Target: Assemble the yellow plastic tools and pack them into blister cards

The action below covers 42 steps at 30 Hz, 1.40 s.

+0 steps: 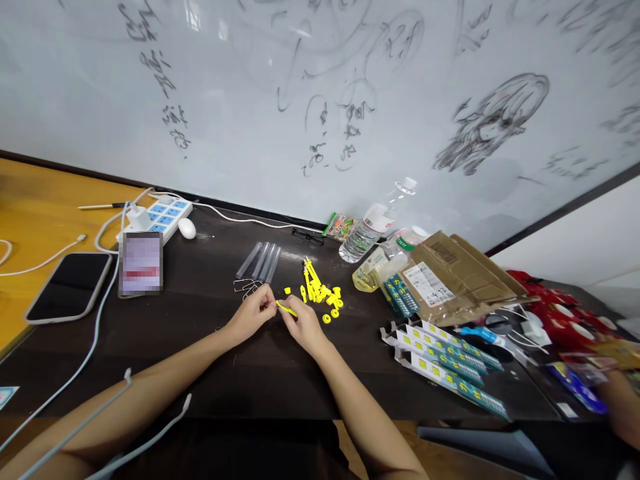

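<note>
Hands meeting mid-table [210,373]: left hand [253,313] and right hand [300,323] pinching a thin yellow plastic strip [286,309] between fingertips, apparently mid-assembly. Next probably needing a mate from the yellow parts pile [320,293] just beyond. Clear ribbed tubes [260,260] and wire clips [246,287] farther left.

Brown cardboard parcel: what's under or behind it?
The brown cardboard parcel lies partly over a green blister pack and oil bottle. Red packaging shows behind it. What lies directly beneath it is hidden.

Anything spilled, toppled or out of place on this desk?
Two clear plastic bottles lie on their sides near the whiteboard, no spill visible. Both hands, left and right, pinch a thin yellow plastic strip.
</note>
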Available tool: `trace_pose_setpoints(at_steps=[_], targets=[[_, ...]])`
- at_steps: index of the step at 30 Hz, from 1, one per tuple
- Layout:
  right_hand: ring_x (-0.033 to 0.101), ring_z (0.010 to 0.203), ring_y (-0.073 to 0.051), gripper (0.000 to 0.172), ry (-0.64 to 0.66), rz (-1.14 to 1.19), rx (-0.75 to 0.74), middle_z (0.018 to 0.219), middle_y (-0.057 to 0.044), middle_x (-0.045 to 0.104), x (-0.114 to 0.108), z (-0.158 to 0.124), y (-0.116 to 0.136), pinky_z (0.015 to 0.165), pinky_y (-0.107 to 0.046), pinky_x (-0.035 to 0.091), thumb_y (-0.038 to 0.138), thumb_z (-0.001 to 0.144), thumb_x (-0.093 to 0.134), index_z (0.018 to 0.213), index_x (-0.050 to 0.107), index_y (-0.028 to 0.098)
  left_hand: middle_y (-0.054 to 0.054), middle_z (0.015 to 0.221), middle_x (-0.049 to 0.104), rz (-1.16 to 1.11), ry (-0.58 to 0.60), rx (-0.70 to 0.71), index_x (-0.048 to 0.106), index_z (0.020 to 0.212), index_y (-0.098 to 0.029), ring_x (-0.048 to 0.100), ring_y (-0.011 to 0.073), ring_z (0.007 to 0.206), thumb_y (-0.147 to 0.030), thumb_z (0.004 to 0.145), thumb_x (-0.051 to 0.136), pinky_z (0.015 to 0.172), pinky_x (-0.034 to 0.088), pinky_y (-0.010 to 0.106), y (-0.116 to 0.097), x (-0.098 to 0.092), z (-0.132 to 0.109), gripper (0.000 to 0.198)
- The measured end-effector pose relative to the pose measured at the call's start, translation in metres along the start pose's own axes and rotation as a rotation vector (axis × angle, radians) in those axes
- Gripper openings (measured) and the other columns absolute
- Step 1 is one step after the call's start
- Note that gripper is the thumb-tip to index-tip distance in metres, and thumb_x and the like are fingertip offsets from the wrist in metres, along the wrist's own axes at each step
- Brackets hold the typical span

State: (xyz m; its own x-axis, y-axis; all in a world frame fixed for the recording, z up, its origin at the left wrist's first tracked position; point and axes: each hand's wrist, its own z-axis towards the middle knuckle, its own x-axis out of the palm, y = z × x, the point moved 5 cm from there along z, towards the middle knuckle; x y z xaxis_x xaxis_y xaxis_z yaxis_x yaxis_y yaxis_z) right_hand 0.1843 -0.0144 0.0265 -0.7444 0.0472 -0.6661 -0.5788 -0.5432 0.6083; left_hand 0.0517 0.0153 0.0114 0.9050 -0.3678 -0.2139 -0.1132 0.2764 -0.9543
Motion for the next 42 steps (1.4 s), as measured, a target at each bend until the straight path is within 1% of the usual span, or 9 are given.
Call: trace_pose_setpoints(at_steps=[8,17,24,27,30,33,35,38,42], targets=[[0.051,0.072,-0.015,0.014,-0.036,0.170,0.027,0.080,-0.002,0.050,-0.005,0.001,0.006,0.070,-0.028,0.042,0.029,0.091,0.044,0.086,0.052,0.020,-0.003,0.072,0.051,-0.054,0.035,0.043,0.041,0.082,-0.019,0.047,0.0087,0.058,-0.030,0.091,0.043,0.056,0.039,0.022,-0.006,0.004,-0.003,0.015],[0.046,0.071,-0.012,0.007,-0.096,0.362,0.074,0.079,0.001,0.044,0.000,0.000,0.000,0.069,-0.026,0.039,0.027,0.090,0.047,0.087,0.046,0.021,0.001,0.082,0.054,0.395,0.000,0.233,0.044,0.085,-0.019,0.054,0.0140,0.074,-0.025,0.093,0.038,0.070,0.041,0.028,-0.012,0.001,-0.005,0.011],[0.050,0.069,-0.011,0.009,-0.061,0.501,0.154,0.082,0.002,0.047,0.007,-0.001,-0.008,0.066,-0.025,0.042,0.030,0.089,0.050,0.089,0.045,0.022,0.002,0.084,0.054,0.364,0.041,0.259,0.044,0.086,-0.019,0.054,0.0145,0.076,-0.027,0.094,0.035,0.071,0.041,0.028,-0.013,0.002,-0.004,0.014],[0.051,0.070,-0.012,0.009,-0.071,0.416,0.163,0.080,0.002,0.050,0.004,-0.001,-0.012,0.066,-0.025,0.042,0.029,0.089,0.049,0.092,0.044,0.022,-0.001,0.078,0.052,0.235,0.045,0.191,0.044,0.085,-0.019,0.051,0.0122,0.070,-0.030,0.094,0.036,0.068,0.041,0.026,-0.015,0.002,-0.004,0.016],[0.050,0.067,-0.013,0.006,-0.042,0.221,0.137,0.077,0.001,0.051,-0.002,0.000,-0.013,0.064,-0.025,0.041,0.027,0.089,0.047,0.090,0.047,0.021,-0.003,0.071,0.050,-0.003,0.075,0.043,0.041,0.083,-0.019,0.048,0.0090,0.058,-0.036,0.093,0.039,0.055,0.040,0.021,-0.010,0.004,-0.001,0.020],[0.052,0.071,-0.014,0.009,-0.004,0.011,0.058,0.079,-0.001,0.054,-0.010,0.002,-0.012,0.066,-0.026,0.040,0.024,0.090,0.047,0.084,0.053,0.020,-0.006,0.065,0.047,-0.293,0.145,-0.177,0.037,0.082,-0.021,0.036,0.0046,0.041,-0.044,0.089,0.043,0.037,0.026,0.015,0.001,0.011,0.001,0.025],[0.052,0.071,-0.015,0.010,-0.028,-0.066,0.009,0.078,-0.002,0.054,-0.017,0.004,-0.012,0.066,-0.027,0.040,0.023,0.089,0.049,0.083,0.056,0.020,-0.007,0.063,0.046,-0.424,0.202,-0.307,0.036,0.082,-0.021,0.027,0.0018,0.035,-0.046,0.086,0.047,0.033,0.016,0.013,0.005,0.015,0.001,0.028],[0.050,0.065,-0.013,0.009,-0.094,-0.022,-0.011,0.079,-0.002,0.054,-0.027,0.006,-0.014,0.063,-0.026,0.041,0.023,0.087,0.054,0.086,0.062,0.020,-0.008,0.060,0.046,-0.516,0.266,-0.430,0.040,0.085,-0.020,0.019,-0.0001,0.032,-0.045,0.085,0.051,0.031,0.010,0.012,0.005,0.018,-0.002,0.027],[0.052,0.068,-0.012,0.012,-0.147,0.141,0.024,0.091,-0.005,0.055,-0.031,0.007,-0.015,0.062,-0.026,0.045,0.020,0.087,0.054,0.090,0.065,0.022,-0.009,0.053,0.041,-0.535,0.342,-0.492,0.049,0.094,-0.018,0.018,0.0006,0.031,-0.046,0.088,0.047,0.030,0.009,0.012,-0.001,0.020,-0.006,0.029]])
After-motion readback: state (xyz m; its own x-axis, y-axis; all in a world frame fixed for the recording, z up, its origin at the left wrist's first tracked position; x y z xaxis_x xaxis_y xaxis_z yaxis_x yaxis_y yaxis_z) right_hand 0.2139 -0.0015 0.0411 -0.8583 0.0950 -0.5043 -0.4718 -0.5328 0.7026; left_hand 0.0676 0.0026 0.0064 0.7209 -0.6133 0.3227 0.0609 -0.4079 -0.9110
